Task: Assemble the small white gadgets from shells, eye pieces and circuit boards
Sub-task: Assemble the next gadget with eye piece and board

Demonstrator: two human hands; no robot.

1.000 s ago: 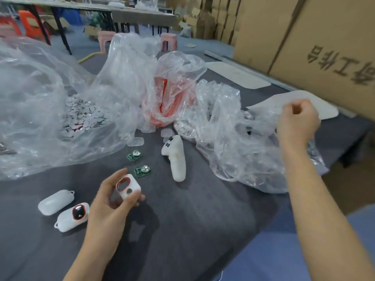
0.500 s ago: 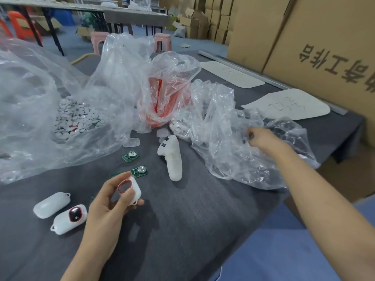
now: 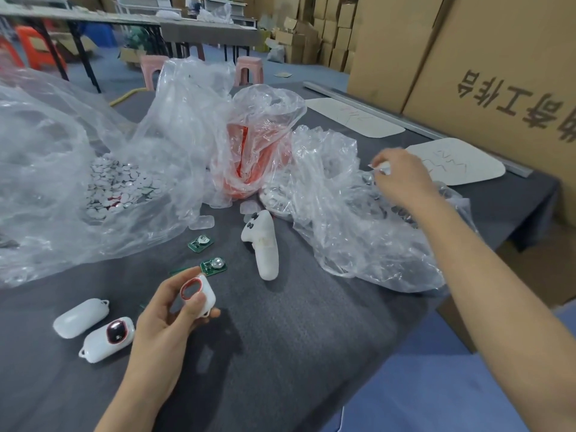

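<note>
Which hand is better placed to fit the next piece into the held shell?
Probably right. The right hand pinches a small pale piece above the clear bag; the left hand is busy gripping the shell, opening up.

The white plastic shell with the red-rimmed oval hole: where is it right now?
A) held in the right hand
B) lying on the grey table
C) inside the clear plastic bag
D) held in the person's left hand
D: the left hand grips the white plastic shell with the red-rimmed oval hole above the grey table, while the right hand pinches only a small white piece over the clear plastic bag.
</note>
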